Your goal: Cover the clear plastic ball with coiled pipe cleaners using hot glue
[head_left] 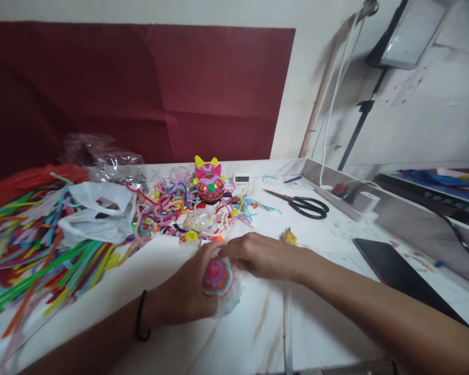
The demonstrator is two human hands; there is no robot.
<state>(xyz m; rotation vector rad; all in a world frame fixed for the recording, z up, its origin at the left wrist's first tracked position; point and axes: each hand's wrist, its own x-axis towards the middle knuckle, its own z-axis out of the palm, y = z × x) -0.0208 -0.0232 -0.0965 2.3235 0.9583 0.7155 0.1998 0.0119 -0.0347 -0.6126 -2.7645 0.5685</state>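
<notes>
My left hand point(182, 294) grips a clear ball point(221, 284) partly wrapped in pink, red and blue pipe cleaner coils, low on the white table point(320, 333). My right hand point(263, 255) reaches across from the right, fingers curled and pressed against the top of the same ball. A black band sits on my left wrist. Behind the hands lies a tangle of coloured pipe cleaners point(172, 208) with a finished pink and red cat-face ball point(210, 183) and another clear ball point(198, 221).
A large heap of pipe cleaners point(35, 250) and a white plastic bag point(99, 211) fill the left. Black scissors point(303, 204), a small digital clock point(242, 178), a dark tablet point(398, 273) and a power strip point(352, 200) lie to the right. A red cloth covers the back wall.
</notes>
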